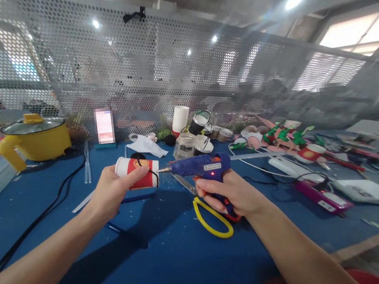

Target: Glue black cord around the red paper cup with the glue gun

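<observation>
My left hand (115,188) is closed round a red and white paper cup (138,178) lying on its side in the air, with black cord on it. In my right hand (230,192) is a blue glue gun (198,165), its fingers wrapped round the handle. The gun's metal nozzle points left, close to the cup's right end; whether they touch is unclear. A small red light glows on the gun, and a clear glue stick (257,155) extends from its back. Below lie scissors with yellow handles (214,223), partly hidden by my right hand.
A yellow pot (42,141) with a black cable stands back left on the blue table (185,269). Stacked cups (180,118) and a clear jar (185,146) are behind the gun. Craft pieces, a purple device (322,196) and a white power strip (292,167) lie right.
</observation>
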The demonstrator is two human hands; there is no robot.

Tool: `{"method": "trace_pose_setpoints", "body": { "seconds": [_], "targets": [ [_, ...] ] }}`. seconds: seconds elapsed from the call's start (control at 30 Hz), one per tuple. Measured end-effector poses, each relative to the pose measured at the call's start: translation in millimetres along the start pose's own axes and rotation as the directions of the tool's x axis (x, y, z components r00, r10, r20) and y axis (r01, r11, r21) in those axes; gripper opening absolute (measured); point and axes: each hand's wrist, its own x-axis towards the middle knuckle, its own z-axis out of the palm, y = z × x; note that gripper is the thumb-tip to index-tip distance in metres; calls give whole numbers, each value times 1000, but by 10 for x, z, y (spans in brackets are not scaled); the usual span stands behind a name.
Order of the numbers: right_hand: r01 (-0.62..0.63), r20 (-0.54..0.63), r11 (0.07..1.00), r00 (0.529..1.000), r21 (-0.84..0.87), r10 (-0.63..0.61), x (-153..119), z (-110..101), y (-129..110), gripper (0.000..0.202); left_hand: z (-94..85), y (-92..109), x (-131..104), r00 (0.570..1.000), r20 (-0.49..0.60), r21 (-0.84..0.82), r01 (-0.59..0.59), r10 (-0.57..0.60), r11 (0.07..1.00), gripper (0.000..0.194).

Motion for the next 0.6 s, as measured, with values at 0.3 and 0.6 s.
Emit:
{"method": "trace_pose_setpoints", "body": {
  "seconds": [0.3, 0.6],
  "targets": [
    [-6, -38, 1000, 999, 19, 7, 17, 2, 7, 25, 1, 5, -4, 999, 4, 36, -44, 44, 998, 23],
    [-21, -45, 998, 999, 66, 24, 44, 7, 5, 26, -1, -16, -3, 998, 30, 16, -56, 55, 998, 17]
  ]
}}
